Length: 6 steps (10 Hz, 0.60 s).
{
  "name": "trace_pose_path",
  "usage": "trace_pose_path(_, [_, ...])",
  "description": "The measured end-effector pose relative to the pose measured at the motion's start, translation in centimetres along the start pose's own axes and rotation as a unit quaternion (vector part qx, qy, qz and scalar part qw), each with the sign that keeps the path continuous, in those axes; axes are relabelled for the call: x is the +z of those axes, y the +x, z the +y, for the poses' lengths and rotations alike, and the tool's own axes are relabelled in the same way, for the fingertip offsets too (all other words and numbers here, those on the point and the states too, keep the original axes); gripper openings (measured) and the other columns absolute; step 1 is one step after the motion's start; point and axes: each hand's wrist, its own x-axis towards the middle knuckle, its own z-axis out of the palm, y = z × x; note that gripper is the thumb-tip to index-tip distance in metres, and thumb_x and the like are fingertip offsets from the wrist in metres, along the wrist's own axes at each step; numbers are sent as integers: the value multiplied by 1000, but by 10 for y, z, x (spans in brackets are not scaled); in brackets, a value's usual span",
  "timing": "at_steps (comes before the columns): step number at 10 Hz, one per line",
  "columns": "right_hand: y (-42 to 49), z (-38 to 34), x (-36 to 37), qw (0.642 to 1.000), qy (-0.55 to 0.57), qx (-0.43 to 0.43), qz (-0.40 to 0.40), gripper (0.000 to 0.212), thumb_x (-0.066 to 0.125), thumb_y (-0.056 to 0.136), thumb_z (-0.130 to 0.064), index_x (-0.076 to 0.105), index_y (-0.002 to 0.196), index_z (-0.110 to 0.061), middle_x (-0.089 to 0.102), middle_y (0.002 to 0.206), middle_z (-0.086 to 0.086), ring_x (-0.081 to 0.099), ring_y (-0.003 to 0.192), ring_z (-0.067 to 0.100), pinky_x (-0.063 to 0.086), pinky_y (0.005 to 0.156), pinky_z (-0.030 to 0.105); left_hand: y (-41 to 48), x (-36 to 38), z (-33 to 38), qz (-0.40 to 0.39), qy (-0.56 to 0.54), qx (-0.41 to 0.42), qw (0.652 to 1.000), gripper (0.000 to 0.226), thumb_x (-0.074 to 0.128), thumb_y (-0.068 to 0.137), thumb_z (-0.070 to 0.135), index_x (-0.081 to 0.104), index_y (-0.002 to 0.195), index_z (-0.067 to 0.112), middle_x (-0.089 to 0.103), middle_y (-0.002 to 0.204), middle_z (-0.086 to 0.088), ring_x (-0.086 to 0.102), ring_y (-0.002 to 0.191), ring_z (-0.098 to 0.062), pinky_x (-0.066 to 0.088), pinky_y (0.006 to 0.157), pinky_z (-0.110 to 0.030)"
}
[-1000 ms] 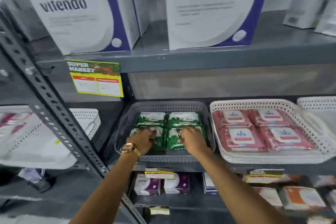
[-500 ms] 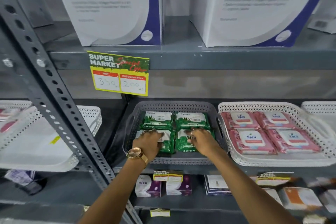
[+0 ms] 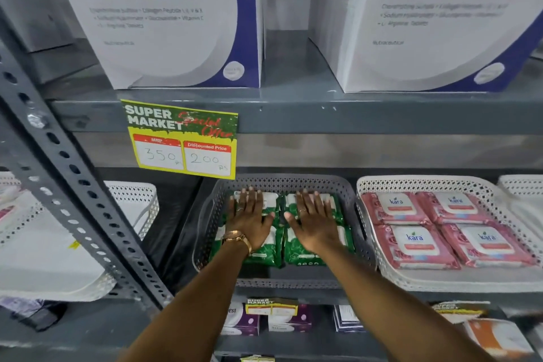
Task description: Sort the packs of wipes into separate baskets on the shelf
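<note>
A grey perforated basket (image 3: 349,194) on the middle shelf holds several green wipe packs (image 3: 302,253) laid flat in two columns. My left hand (image 3: 249,219), with a gold watch at the wrist, lies flat and open on the left column. My right hand (image 3: 316,220) lies flat with fingers spread on the right column. Both palms press down on the packs and grip nothing. To the right, a white perforated basket (image 3: 411,281) holds several pink "kara" wipe packs (image 3: 417,244).
A slanted grey perforated shelf post (image 3: 67,185) crosses the left side. A white basket (image 3: 138,200) sits behind it on the left. A yellow price tag (image 3: 182,141) hangs from the upper shelf edge, under large "vitendo" boxes (image 3: 164,17). Small boxes fill the lower shelf.
Both hands slid from the near packs toward the back of the grey basket and flattened out with fingers spread. The camera view moved closer and slightly up.
</note>
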Motion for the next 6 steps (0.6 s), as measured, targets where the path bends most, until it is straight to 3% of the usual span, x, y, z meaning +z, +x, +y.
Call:
trace_pose_path(4, [1,2,3,1000,6,-1,-4,61,5,99,-49,-13,150,-21,-16,160,3,-19,147,24,-10,121,45,4,2,-1,-4,4,-4,1000,68,13,97,55,-10,151,20,-15,160,-3,-17,146,-19,-22,112,-44])
trace_pose_path(5, [-8,0,-4,998,69,-5,2,63,7,99,-49,-13,150,-17,-13,161,6,-18,147,24,-9,121,47,0,-1,1,-26,5,2,1000,68,14,98,55,-11,151,20,-17,160,-4,-17,146,-20,-19,114,-45])
trace_pose_path(6, [-30,-6,-39,966,224,-2,129,58,21,102,-42,16,151,-12,10,161,9,2,149,27,-2,121,52,-5,-18,3,-20,-42,-1,999,69,14,98,57,-9,151,19,-17,160,-3,-18,146,-20,-17,115,-43])
